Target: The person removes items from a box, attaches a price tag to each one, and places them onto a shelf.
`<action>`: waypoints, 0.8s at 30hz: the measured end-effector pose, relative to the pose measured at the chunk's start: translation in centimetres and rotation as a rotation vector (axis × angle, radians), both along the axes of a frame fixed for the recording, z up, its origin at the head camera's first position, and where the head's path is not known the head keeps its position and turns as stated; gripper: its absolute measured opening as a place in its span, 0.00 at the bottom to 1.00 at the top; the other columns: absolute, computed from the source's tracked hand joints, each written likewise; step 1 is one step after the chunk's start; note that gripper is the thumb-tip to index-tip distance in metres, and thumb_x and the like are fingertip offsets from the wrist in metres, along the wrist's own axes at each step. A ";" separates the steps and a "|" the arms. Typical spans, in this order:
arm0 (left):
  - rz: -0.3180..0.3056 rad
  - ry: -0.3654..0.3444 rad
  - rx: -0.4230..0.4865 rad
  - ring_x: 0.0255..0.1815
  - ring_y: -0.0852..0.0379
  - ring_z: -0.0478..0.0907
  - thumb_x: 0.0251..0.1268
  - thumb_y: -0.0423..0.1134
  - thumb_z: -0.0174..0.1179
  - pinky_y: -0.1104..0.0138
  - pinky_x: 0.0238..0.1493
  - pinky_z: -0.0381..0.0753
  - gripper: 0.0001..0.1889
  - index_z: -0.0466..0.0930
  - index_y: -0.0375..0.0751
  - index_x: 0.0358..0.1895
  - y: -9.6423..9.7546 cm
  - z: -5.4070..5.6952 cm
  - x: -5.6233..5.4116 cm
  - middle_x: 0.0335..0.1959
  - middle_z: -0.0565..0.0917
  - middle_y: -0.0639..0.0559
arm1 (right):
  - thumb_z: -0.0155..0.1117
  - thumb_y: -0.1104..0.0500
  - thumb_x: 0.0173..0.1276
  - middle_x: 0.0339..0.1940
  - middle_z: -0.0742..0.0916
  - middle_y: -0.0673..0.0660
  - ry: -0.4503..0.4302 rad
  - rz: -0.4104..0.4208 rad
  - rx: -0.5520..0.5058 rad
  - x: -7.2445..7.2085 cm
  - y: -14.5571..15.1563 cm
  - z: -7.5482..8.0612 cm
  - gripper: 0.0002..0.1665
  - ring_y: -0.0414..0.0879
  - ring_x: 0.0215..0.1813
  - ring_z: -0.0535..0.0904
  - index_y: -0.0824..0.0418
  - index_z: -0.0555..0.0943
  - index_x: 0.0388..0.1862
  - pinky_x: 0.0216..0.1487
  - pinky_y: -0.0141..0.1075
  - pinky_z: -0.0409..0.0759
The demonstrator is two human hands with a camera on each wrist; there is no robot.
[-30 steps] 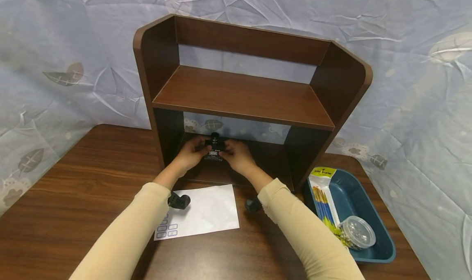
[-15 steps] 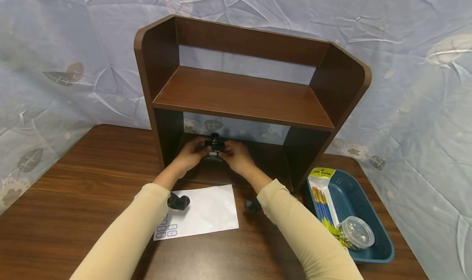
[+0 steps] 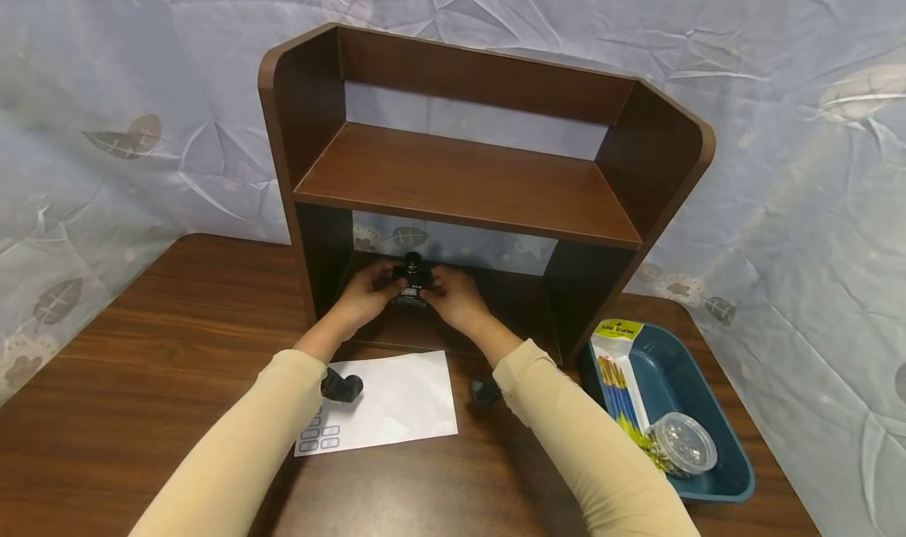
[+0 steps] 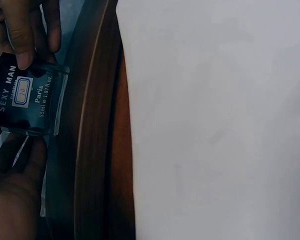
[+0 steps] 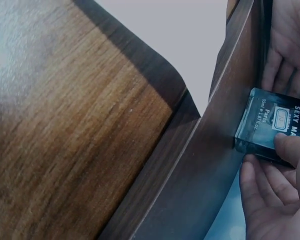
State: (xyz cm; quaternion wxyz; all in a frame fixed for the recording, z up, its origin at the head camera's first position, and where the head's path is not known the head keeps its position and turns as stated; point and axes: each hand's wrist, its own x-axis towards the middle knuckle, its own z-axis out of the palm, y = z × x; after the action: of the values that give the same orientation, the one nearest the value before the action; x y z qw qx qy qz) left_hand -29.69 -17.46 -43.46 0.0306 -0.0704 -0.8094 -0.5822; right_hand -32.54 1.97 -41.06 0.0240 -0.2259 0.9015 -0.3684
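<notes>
A dark glass perfume bottle [image 3: 410, 292] with a black cap stands at the lower level of a brown wooden shelf unit [image 3: 467, 179]. Its front lettering and small number sticker show in both wrist views. My left hand [image 3: 364, 295] grips the bottle's left side, thumb on the front. From the right, my right hand [image 3: 458, 299] grips the other side, its thumb [image 5: 290, 147] lying across the front in the right wrist view. Whether the glass base [image 4: 60, 102] rests fully on the board cannot be told. Fingers behind the bottle are partly hidden.
A white sheet [image 3: 396, 403] with blue printed boxes lies on the wooden table [image 3: 170, 364] before the shelf. At the right stands a blue tray [image 3: 739, 474] with a pack of paint brushes [image 3: 619, 388] and a clear lidded tub [image 3: 685, 445].
Both hands keep their hold on the perfume bottle in the same spot. Only the head view has shifted very slightly.
</notes>
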 end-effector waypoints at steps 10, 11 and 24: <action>0.078 0.041 0.005 0.74 0.34 0.72 0.78 0.43 0.61 0.43 0.75 0.74 0.30 0.66 0.34 0.75 -0.6 0.7 0.5 0.72 0.74 0.31 | 0.64 0.62 0.77 0.64 0.86 0.68 -0.051 0.022 0.043 -0.3 1.5 0.7 0.24 0.61 0.66 0.84 0.70 0.75 0.67 0.64 0.46 0.86; 0.084 0.045 0.008 0.75 0.34 0.72 0.78 0.43 0.61 0.43 0.75 0.73 0.30 0.66 0.34 0.75 -0.7 0.8 0.6 0.72 0.74 0.31 | 0.63 0.62 0.77 0.64 0.86 0.68 -0.052 0.023 0.046 -0.3 1.8 0.8 0.23 0.61 0.66 0.83 0.70 0.76 0.67 0.64 0.47 0.86; 0.136 0.150 0.030 0.71 0.40 0.75 0.77 0.41 0.61 0.48 0.74 0.75 0.25 0.71 0.31 0.69 -0.7 1.3 2.4 0.66 0.78 0.34 | 0.61 0.62 0.78 0.62 0.85 0.70 -0.011 0.043 0.138 1.3 4.1 1.3 0.23 0.62 0.65 0.82 0.73 0.75 0.66 0.67 0.51 0.83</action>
State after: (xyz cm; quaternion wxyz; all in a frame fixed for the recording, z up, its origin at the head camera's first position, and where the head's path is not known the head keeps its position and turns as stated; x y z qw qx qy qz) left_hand -27.31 -18.20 -42.18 0.1314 -0.0582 -0.7989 -0.5840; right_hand -31.29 6.06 -39.73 0.0522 -0.2409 0.9196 -0.3060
